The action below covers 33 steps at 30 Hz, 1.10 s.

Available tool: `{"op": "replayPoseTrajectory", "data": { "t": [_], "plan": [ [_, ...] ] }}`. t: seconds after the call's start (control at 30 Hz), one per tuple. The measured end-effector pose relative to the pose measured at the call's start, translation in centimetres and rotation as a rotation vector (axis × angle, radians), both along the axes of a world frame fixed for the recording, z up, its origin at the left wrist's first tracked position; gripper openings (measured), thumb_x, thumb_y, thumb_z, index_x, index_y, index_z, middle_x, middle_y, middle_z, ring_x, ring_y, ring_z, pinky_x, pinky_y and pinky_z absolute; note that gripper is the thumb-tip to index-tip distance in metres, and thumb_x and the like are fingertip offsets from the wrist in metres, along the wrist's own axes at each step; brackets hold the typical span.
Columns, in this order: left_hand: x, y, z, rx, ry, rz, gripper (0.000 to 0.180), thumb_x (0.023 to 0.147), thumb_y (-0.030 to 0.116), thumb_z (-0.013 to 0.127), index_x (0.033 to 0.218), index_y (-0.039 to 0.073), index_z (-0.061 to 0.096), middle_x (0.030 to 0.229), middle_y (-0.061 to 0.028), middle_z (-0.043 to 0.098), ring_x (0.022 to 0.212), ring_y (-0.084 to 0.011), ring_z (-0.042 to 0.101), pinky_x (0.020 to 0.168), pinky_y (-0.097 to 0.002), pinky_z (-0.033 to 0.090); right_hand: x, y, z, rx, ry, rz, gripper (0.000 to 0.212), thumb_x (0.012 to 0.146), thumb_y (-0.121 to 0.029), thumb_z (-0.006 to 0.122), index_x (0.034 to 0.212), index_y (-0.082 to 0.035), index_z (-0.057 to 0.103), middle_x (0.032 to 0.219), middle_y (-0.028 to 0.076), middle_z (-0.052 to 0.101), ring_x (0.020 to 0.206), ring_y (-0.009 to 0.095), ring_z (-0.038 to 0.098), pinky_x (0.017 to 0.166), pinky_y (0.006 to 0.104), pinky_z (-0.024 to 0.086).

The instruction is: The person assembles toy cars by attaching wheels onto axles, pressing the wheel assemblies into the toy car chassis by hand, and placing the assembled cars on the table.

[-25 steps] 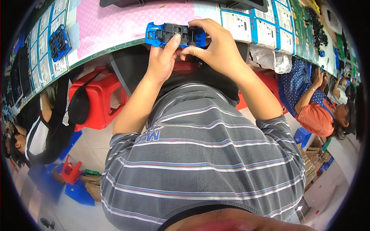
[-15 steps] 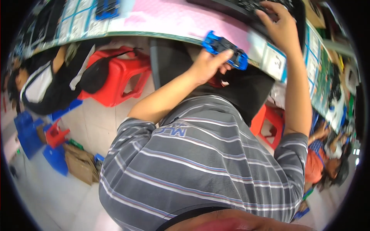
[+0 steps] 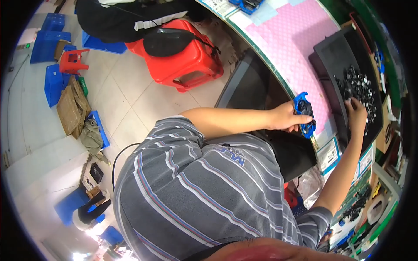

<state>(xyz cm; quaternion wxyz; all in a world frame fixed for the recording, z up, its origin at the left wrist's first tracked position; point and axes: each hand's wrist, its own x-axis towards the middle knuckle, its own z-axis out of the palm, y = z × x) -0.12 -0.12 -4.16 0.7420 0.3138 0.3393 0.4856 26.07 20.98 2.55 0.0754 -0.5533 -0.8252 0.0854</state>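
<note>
My left hand (image 3: 286, 117) is closed around a blue toy car shell (image 3: 305, 108) with a black inside, its thumb laid across the inner side. The shell is held over the near edge of the worktable. Farther right, my right hand (image 3: 358, 116) reaches into a deep black tray (image 3: 333, 89). Its fingers are bent together at the edge of a heap of small shiny black parts (image 3: 363, 87). Whatever lies between those fingertips is too small to make out.
A pink quilted mat (image 3: 296, 32) covers part of the worktable, with another blue piece (image 3: 249, 5) at its far end. To the left stands a red stool (image 3: 187, 65) with a black bag on it. Flattened cardboard (image 3: 72, 108) and blue bins (image 3: 52, 85) are on the floor.
My view has swung, so the table now lies to the right. The right hand has gone lower into the black tray, its fingers drawn together at the parts. The left hand keeps hold of the car shell.
</note>
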Motion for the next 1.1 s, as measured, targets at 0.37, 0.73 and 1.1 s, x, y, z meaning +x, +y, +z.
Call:
{"op": "replayPoseTrajectory", "data": {
  "t": [0.37,0.73,1.1],
  "plan": [
    [0.5,0.6,1.2,0.022,0.018,-0.139,0.029,0.096,0.033,0.068,0.104,0.006,0.063,0.082,-0.0045,0.069,0.066,-0.0094,0.064,0.055,-0.0229,0.051,5.3,-7.8,2.0,-0.018,0.285,-0.207,0.035,0.095,-0.025,0.068,0.117,0.002,0.07,0.107,0.016,0.074,0.098,0.021,0.069,0.09,0.0299,0.05],
    [0.9,0.5,1.0,-0.052,-0.058,-0.122,0.027,0.101,0.025,0.058,0.119,0.006,0.055,0.095,-0.007,0.066,0.074,-0.0146,0.063,0.056,-0.026,0.045,-1.9,-18.4,5.2,-0.138,0.996,-0.218,0.025,0.08,-0.005,0.08,0.103,0.001,0.073,0.093,0.008,0.073,0.084,0.014,0.069,0.079,0.025,0.053],
    [2.0,-0.3,1.5,-0.011,0.0,-0.089,0.016,0.098,0.018,0.062,0.108,0.006,0.06,0.088,-0.0031,0.064,0.073,-0.012,0.062,0.059,-0.0256,0.049,-7.5,-21.4,2.7,0.041,0.838,-0.074,0.036,0.064,-0.018,0.09,0.088,-0.002,0.069,0.108,0.014,0.065,0.105,0.032,0.064,0.088,0.0363,0.051]
  ]
}}
